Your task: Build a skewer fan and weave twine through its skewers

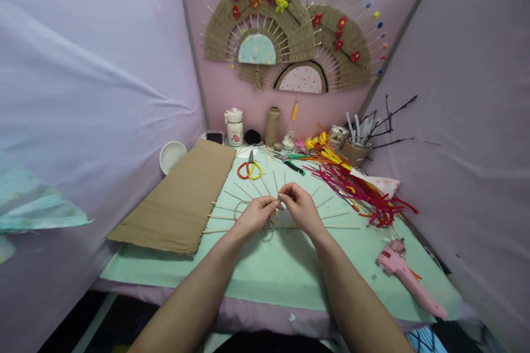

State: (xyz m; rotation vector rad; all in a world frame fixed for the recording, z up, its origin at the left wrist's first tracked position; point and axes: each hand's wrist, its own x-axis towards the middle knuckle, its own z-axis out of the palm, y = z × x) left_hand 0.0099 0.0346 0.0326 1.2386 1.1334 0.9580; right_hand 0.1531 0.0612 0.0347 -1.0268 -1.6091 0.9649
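Thin wooden sticks [237,197] spread like a half-round fan on the green tabletop, meeting at a pale base [284,218] partly hidden under my hands. My left hand [257,213] is closed in a pinch at the middle of the fan. Close against it, my right hand [301,208] pinches too, with the fingertips almost touching beside an upright-pointing stick. A thin cord of twine [237,210] curls out by my left hand and loops below it. The fingertips seem to hold this twine among the sticks, though the exact grip is small and partly covered.
Cardboard [178,198] lies left, scissors [250,169] beyond the fan. On the right are colourful pipe cleaners [364,193] and a pink glue gun [408,278]. At the back stand a twine spool [273,127], a white jar [234,128] and a pot of twigs [355,153]. Decorated woven fans [260,19] hang behind.
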